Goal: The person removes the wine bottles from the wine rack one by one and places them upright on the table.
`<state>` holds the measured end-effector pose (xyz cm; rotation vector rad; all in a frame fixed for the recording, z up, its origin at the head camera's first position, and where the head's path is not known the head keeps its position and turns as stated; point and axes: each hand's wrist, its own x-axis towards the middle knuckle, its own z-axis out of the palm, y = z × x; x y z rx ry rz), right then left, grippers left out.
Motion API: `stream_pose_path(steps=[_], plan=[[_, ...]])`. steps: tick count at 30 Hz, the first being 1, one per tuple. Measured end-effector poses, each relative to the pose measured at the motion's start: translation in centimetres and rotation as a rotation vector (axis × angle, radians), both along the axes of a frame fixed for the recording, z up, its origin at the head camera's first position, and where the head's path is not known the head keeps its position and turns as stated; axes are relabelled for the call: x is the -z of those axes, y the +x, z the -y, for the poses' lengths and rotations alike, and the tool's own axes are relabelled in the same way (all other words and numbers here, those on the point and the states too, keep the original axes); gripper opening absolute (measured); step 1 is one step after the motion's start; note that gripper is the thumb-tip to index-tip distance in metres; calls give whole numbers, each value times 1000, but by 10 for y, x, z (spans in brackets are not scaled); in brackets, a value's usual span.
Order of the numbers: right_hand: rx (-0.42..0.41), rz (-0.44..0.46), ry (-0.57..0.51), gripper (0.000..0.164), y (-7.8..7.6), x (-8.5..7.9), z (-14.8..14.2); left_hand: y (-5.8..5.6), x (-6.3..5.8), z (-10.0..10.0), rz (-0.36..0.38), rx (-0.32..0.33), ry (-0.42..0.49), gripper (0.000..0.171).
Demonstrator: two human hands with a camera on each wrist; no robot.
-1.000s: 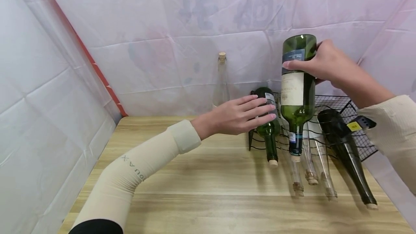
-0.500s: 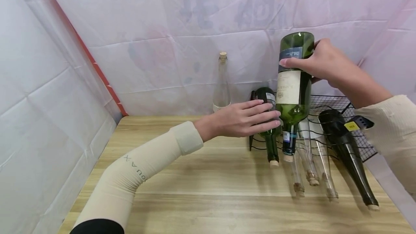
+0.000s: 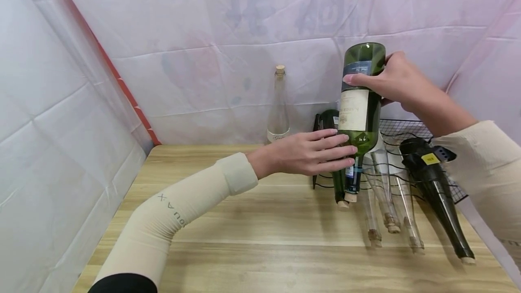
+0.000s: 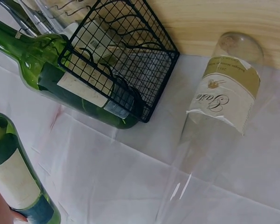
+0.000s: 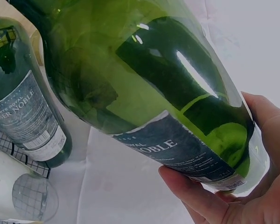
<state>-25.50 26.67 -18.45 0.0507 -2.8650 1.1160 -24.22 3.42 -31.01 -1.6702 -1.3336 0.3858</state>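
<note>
In the head view my right hand [image 3: 396,78] grips a green wine bottle [image 3: 358,110] near its base, holding it almost upside down with the corked neck low. My left hand [image 3: 309,152] has its fingers straight, and they cross in front of that bottle's shoulder; whether they touch it I cannot tell. Behind these fingers a second green wine bottle [image 3: 330,119] lies neck-down in a black wire rack [image 3: 407,125], mostly hidden in the head view. Both green bottles show side by side in the right wrist view, the held one [image 5: 154,70] nearer the camera.
Several clear corked bottles [image 3: 386,193] and a dark bottle [image 3: 435,193] slope out of the rack towards the front. A clear corked bottle [image 3: 278,112] stands upright against the white cloth wall [image 3: 195,80]. All is on a wooden table [image 3: 252,229].
My right hand has carried the upside-down wine bottle leftward, so it now overlaps the racked green bottle. My left hand has shifted slightly right and down.
</note>
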Motion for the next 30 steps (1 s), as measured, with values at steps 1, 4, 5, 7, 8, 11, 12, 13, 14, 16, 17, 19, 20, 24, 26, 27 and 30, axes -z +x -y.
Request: stream_pose_path(steps=[1, 4, 5, 7, 8, 11, 12, 13, 14, 16, 17, 19, 20, 24, 26, 27, 30], plan=[[-1, -1, -2, 72, 0, 0, 0, 2, -2, 0, -8, 5, -3, 42], [-3, -1, -5, 72, -1, 0, 1, 3, -3, -2, -32, 12, -28, 44], [-3, 1, -8, 72, -1, 0, 1, 4, -3, -3, -42, 13, -36, 44], [-4, 9, -11, 73, -2, -1, 2, 6, -4, -4, -56, 17, -48, 44], [-5, 13, -13, 74, -2, -1, 2, 5, -2, -5, -55, 19, -57, 43], [-9, 24, -21, 76, -2, -1, 4, 7, -1, -8, -60, 38, -74, 41], [-12, 25, -23, 76, -2, -1, 5, 7, 0, -9, -59, 44, -82, 40], [-17, 27, -29, 76, -2, 0, 6, 7, 0, -10, -58, 47, -92, 40], [-20, 25, -31, 76, -2, 0, 7, 7, 1, -11, -57, 51, -100, 40], [-24, 19, -31, 75, -2, 1, 9, 8, 2, -13, -56, 53, -116, 40], [-25, 16, -32, 75, -2, 2, 9, 8, 3, -13, -60, 51, -123, 40], [-23, 17, -35, 75, -2, 4, 11, 9, 4, -14, -60, 54, -132, 40], [-21, 18, -37, 75, -2, 5, 11, 10, 5, -15, -56, 60, -137, 40], [-24, 34, -61, 74, -3, 9, 12, 12, 7, -17, -68, 74, -157, 41], [-31, 38, -72, 74, -3, 10, 13, 12, 8, -18, -63, 77, -172, 41], [-35, 39, -77, 74, -4, 10, 13, 12, 8, -19, -69, 77, -177, 41], [-41, 40, -90, 74, -4, 10, 14, 13, 7, -19, -79, 75, -197, 42]])
